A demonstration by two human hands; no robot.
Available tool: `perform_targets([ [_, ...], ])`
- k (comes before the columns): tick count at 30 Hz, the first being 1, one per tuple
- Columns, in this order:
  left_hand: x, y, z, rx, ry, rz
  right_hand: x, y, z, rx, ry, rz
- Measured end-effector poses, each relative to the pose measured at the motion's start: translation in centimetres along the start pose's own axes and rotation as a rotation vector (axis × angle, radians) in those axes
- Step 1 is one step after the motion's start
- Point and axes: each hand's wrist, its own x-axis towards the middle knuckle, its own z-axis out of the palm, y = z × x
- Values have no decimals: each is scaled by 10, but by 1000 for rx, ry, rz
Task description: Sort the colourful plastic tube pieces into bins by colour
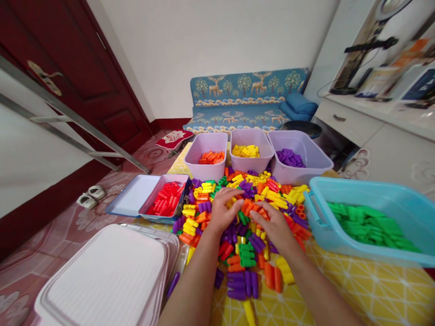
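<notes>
Pieces [243, 219] in orange, yellow, purple, green and red lie in a big heap on your worktop [343, 290], which has a yellow cloth with white lines. Your two hands are over the middle of the heap. Your left hand [226, 207] is open, with its thumb and fingers apart, close to some purple pieces [247, 189]. Your right hand [272, 222] has its fingertips at some orange pieces [249, 207], which sit between your two hands. I cannot tell if that hand grips them or just touches them (its fingers hide part of them).

Behind the heap stand three pale purple tubs. The left tub [205, 171] has orange pieces in it, the middle tub [249, 164] has yellow ones, and the right tub [302, 175] has purple ones. To the right is a big blue tub [328, 241] with green pieces inside. To the left is a flat box [159, 219] of red pieces, with its lid [134, 194] open. White lids [108, 271] lie nearer to you.
</notes>
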Motion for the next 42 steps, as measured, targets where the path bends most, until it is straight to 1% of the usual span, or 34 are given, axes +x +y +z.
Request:
perform_targets([
  [2,-1,1,1,4,-61,3,3,-1,4,17,7,-3],
  [3,-1,0,2,0,-65,-8,5,-1,6,33,24,-2],
  [5,-2,-2,4,-35,-30,-37,9,1,10,106,77,9],
  [8,-2,-4,5,-121,38,-93,16,5,15,343,129,-2],
  [10,-2,-4,5,-164,51,-119,20,9,18,467,149,-37],
  [11,-2,-4,4,-179,46,-122,22,11,19,490,161,-59],
  [14,-2,-3,3,-201,18,-88,25,18,23,461,179,-95],
  [17,0,-2,1,-197,13,-28,25,21,26,414,148,-113],
  [19,0,1,0,-211,-1,-13,24,20,26,385,125,-117],
  [22,1,7,-1,-253,-71,-60,20,16,24,335,96,-96],
  [25,2,14,-3,-245,-130,-100,17,15,22,210,81,-116],
  [29,7,22,-8,-204,-183,-99,13,16,23,59,117,-164],
  [32,11,28,-14,-166,-237,-83,11,19,24,12,147,-168],
  [36,13,34,-19,-138,-328,-17,9,21,25,7,183,-189],
  [39,12,34,-17,-122,-317,9,8,20,27,61,225,-250],
  [42,12,36,-16,-61,-207,18,6,18,29,172,245,-236],
])
